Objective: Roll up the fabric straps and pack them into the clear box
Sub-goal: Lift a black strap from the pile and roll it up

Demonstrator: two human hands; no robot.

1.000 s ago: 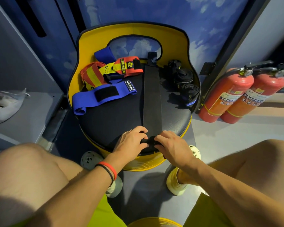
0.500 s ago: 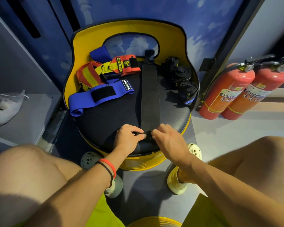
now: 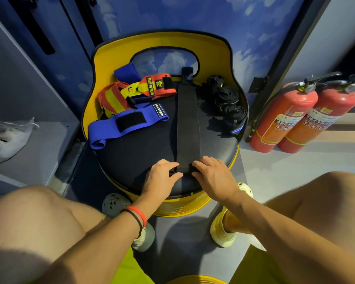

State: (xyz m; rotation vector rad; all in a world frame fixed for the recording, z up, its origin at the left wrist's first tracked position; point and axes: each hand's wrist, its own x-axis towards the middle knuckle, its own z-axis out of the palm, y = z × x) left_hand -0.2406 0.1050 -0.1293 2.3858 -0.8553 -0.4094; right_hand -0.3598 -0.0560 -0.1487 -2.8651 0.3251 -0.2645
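A long black strap [image 3: 188, 124] lies stretched front to back across the black seat of a yellow stool [image 3: 131, 160]. Its near end is rolled into a small coil between my hands. My left hand [image 3: 162, 177] pinches the coil's left side and my right hand [image 3: 211, 177] grips its right side. To the left lie a blue strap [image 3: 127, 124] and a red and yellow strap [image 3: 143, 91], both unrolled. Three rolled black straps [image 3: 229, 107] sit at the seat's right edge. No clear box is in view.
Two red fire extinguishers [image 3: 291, 117] stand on the floor right of the stool. A grey shelf at the left holds a plastic bag [image 3: 6, 136]. The stool's yellow backrest [image 3: 162, 44] rises behind the straps. My knees flank the stool's front.
The coil at the strap's near end has moved a little farther up the seat with both hands. The view has shifted slightly.
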